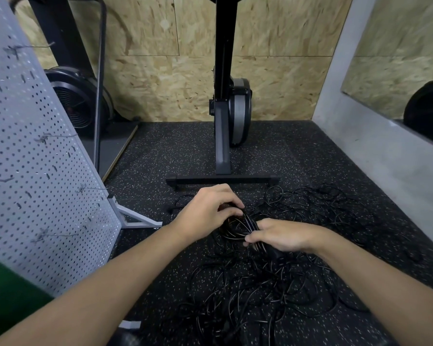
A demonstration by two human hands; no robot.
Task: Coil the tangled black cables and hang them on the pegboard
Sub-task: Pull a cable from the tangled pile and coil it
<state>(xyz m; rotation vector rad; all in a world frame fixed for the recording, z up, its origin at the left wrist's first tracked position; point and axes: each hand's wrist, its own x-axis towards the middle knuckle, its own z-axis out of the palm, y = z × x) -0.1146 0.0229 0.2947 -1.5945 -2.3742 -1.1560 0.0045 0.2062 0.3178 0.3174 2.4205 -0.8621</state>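
My left hand [208, 208] curled round a small coil [235, 227] of black cable, and my right hand [284, 236] pinched its strands just beside. The other black cables [260, 283] lay in a messy pile on the speckled floor [160, 156]. The gray pegboard [35, 158] stood to my left.

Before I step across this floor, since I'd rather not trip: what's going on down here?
A person is coiling the black cables that lie tangled over the floor mat. The left hand grips the top of a small coil, and the right hand pinches its strands. The pegboard stands to the left; no coil hangs on it yet.
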